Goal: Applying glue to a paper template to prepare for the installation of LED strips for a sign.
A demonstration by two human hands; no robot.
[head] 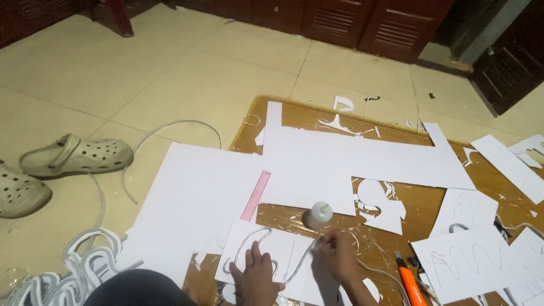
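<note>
My left hand (256,274) lies flat on a small white sheet (266,249), fingers spread, pressing down a clear curved strip (245,242) that follows a drawn outline. My right hand (339,255) pinches the same clear strip where it runs off the sheet's right side. A small white glue bottle (319,215) stands just beyond my right hand on the low wooden table (294,116). A pink ruler (256,195) lies to the upper left of the sheet.
Large white sheets (192,198) and cut scraps cover the wooden table. An orange utility knife (409,283) lies at the right. Two beige clogs (76,156) sit on the tiled floor at left, near coiled white strip (85,266). Dark wooden doors stand behind.
</note>
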